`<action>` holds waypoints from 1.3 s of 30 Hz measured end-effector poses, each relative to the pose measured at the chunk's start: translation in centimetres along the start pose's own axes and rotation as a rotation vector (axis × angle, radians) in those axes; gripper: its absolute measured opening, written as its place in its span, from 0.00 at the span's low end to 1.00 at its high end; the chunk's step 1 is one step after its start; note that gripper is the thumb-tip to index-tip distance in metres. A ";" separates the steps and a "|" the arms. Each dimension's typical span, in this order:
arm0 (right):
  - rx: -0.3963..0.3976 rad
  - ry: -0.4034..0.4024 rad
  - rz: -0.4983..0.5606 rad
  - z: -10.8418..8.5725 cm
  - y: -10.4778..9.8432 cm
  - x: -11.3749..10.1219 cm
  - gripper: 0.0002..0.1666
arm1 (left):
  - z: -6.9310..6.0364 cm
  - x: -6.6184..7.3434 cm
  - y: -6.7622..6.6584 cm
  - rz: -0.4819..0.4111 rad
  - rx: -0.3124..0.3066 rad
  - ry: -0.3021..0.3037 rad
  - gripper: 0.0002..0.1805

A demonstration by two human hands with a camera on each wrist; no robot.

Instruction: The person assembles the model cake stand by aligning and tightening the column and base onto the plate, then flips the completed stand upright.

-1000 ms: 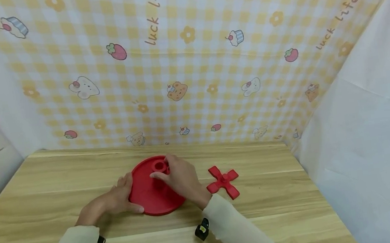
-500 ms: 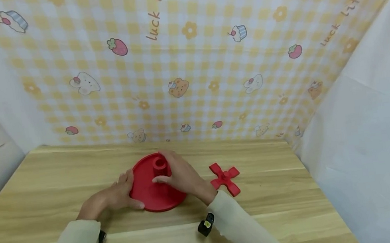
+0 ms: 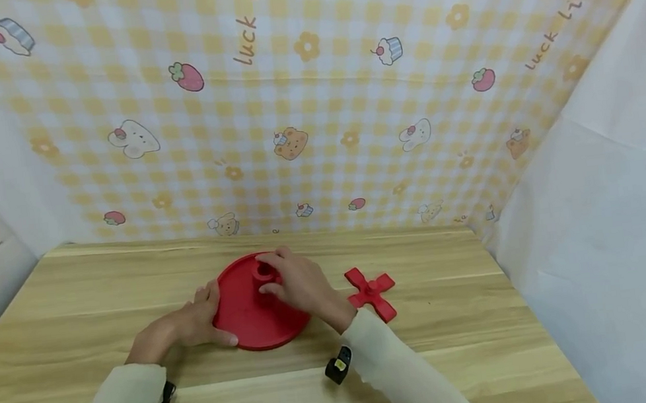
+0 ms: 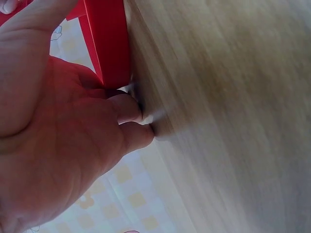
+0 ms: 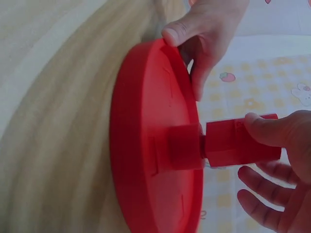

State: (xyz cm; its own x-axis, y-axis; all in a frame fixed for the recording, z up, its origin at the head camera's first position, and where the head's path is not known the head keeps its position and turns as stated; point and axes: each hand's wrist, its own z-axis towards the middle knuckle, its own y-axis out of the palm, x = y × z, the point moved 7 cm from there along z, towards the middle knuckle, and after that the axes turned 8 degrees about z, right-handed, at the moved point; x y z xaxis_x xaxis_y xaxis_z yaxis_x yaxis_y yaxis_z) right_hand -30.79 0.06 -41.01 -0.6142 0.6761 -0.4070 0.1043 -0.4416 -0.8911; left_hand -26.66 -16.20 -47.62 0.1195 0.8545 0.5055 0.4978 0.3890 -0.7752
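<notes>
Fingers [image 5: 267,187] of the right hand [image 3: 305,284] pinch the red block [image 5: 226,142] at the hub [image 5: 186,147] of the red disc [image 3: 244,313]; the left hand [image 3: 196,322] grips the rim [image 5: 125,145]; joining seems underway; next probably needs straight pressing.

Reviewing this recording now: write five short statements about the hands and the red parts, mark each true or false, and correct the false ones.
1. The left hand grips the red disc at its edge. True.
2. The right hand holds a red post over the disc. True.
3. The top end of the post is closed. False: the head view shows it is open.
4. A red cross-shaped piece lies on the table. True.
5. The cross-shaped piece rests on the disc. False: it lies apart from the disc, toward the person's right.
</notes>
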 end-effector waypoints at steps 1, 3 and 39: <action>0.012 0.022 0.006 0.0 0.1 0.1 0.33 | 0.0 0.0 0.0 -0.003 -0.001 0.000 0.72; 0.042 0.060 0.013 0.0 0.3 0.2 0.33 | 0.0 0.1 0.1 -0.003 -0.001 0.004 0.71; 0.073 -0.044 0.310 0.1 0.9 0.2 0.36 | -0.1 0.2 0.1 -0.038 -0.016 0.029 0.71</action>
State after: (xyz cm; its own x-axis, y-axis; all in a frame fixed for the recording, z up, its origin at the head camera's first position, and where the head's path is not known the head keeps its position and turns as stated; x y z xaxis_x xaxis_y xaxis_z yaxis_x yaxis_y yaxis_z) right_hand -30.90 -0.25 -41.92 -0.5953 0.4777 -0.6461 0.2358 -0.6648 -0.7088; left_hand -26.46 -16.02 -47.53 0.1250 0.8289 0.5453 0.5163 0.4150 -0.7491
